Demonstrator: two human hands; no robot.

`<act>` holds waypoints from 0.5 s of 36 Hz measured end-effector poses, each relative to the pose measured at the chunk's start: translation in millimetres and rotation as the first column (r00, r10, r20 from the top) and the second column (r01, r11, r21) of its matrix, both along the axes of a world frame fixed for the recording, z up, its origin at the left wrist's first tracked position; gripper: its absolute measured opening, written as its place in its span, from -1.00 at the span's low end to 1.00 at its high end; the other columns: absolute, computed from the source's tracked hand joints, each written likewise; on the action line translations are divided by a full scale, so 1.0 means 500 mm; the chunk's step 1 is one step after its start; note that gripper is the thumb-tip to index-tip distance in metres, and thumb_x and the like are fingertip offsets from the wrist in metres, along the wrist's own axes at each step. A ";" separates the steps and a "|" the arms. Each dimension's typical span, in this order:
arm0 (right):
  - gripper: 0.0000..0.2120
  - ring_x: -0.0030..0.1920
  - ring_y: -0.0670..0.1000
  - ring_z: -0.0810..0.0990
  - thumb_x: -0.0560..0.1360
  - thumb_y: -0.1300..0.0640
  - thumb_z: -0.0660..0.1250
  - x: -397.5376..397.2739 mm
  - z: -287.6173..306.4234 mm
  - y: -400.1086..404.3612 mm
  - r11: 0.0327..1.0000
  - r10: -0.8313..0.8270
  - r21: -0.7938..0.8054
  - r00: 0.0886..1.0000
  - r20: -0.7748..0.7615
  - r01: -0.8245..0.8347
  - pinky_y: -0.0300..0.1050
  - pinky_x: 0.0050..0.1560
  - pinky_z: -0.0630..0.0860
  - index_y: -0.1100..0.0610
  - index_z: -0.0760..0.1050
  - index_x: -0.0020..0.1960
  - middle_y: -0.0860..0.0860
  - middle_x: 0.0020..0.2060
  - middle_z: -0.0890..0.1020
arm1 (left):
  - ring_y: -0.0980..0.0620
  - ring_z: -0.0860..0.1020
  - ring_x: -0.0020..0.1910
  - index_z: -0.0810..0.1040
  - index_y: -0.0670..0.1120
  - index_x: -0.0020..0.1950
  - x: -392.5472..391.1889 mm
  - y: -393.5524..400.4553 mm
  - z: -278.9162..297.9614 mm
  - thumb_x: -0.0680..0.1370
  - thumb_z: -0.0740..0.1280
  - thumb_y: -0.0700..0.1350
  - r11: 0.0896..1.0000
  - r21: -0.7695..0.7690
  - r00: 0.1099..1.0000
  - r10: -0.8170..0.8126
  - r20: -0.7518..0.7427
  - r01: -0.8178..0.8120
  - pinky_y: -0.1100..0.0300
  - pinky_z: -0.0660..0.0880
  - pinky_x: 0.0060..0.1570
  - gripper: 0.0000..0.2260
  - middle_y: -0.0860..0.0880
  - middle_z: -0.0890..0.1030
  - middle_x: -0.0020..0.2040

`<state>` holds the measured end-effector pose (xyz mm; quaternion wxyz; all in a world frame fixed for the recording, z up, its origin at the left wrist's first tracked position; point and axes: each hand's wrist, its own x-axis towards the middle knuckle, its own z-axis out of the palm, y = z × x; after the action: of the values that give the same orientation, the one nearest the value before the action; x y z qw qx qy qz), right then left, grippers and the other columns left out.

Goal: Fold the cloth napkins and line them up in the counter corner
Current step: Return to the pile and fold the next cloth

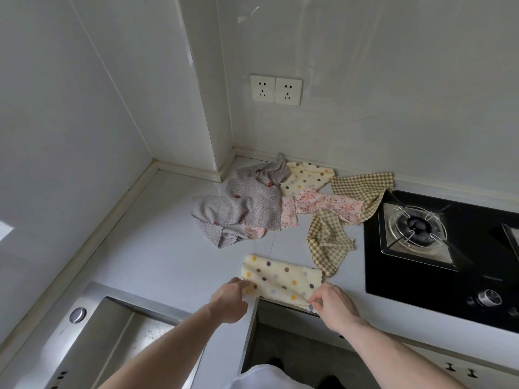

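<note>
A cream polka-dot napkin [280,277] lies folded over at the counter's front edge. My left hand [229,300] pinches its near left corner and my right hand [332,303] pinches its near right corner. Behind it a loose pile lies toward the counter corner: crumpled grey dotted napkins [238,209], a second cream polka-dot napkin [304,175], pink floral napkins [323,204], and two tan checked napkins, one in front [327,242] and one against the wall [362,189].
A steel sink [112,332] sits at the lower left. A black gas hob [438,248] with a burner and knob fills the right side; one checked napkin overlaps its edge. Two wall sockets [276,89] are above the pile.
</note>
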<state>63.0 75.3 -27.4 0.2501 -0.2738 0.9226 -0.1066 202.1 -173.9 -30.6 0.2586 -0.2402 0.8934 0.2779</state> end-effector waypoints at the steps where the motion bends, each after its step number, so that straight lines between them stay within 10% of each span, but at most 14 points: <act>1: -0.85 0.15 -0.07 0.54 0.61 0.05 0.35 0.004 -0.001 0.002 1.000 0.001 0.009 1.000 0.017 -0.001 -0.19 0.16 0.49 -0.06 0.66 0.12 -0.11 0.14 0.56 | -0.04 0.40 0.42 0.29 0.05 0.58 0.000 0.004 -0.001 0.55 0.22 -0.15 1.000 -0.009 1.000 0.001 0.008 -0.001 0.11 0.39 0.41 -0.43 0.02 0.37 0.47; 6: -0.84 0.16 -0.10 0.53 0.56 0.00 0.40 0.007 -0.013 0.017 0.997 -0.070 -0.003 0.993 0.093 0.071 -0.17 0.18 0.51 -0.06 0.63 0.13 -0.14 0.14 0.51 | -0.06 0.43 0.29 0.34 0.03 0.51 -0.004 0.027 0.005 0.55 0.24 -0.14 0.993 -0.106 0.999 0.042 0.007 -0.041 0.12 0.51 0.20 -0.50 -0.02 0.34 0.34; 13: -0.52 0.26 0.02 0.52 0.53 0.02 0.43 -0.007 -0.025 0.021 0.884 -0.411 -0.096 0.859 0.304 0.457 -0.14 0.17 0.47 0.04 0.40 0.41 -0.03 0.32 0.49 | -0.07 0.23 0.48 0.31 0.08 0.55 -0.033 0.082 0.025 0.52 0.23 -0.12 0.985 -0.163 0.990 -0.082 -0.116 0.062 0.05 0.31 0.45 -0.44 0.02 0.21 0.54; 18: -0.37 0.12 0.00 0.47 0.53 0.13 0.45 -0.033 -0.027 0.012 0.746 -0.518 -0.110 0.676 0.524 0.657 -0.35 -0.30 0.39 0.11 0.26 0.51 0.07 0.37 0.47 | -0.10 -0.04 0.62 0.17 0.12 0.61 -0.057 0.114 0.019 0.50 0.25 -0.12 0.977 -0.101 0.982 -0.189 -0.025 0.186 -0.06 0.13 0.57 -0.32 0.03 -0.03 0.66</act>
<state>46.6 81.1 -40.8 0.3700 0.0411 0.8479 -0.3775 173.7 -117.1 -20.9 0.2561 -0.1626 0.9290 0.2121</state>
